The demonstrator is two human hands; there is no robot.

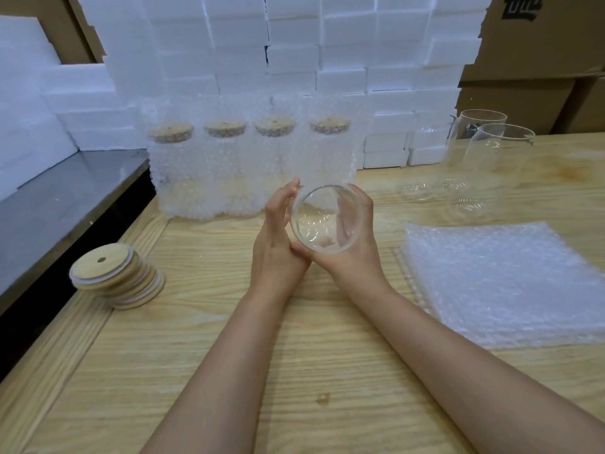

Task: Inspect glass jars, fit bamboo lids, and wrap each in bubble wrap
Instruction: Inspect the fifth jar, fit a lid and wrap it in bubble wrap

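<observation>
Right hand grips glass jar — left hand touching.

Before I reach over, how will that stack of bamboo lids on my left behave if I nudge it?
The stack of bamboo lids leans, discs fanned sideways, so a nudge would probably topple it. The lids look thin and stiff, likely light. Being round, a loose one might roll.

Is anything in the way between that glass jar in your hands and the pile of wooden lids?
Nothing visible: only bare table lies between the glass jar and the lid stack to its left, besides the left hand touching the jar.
</observation>
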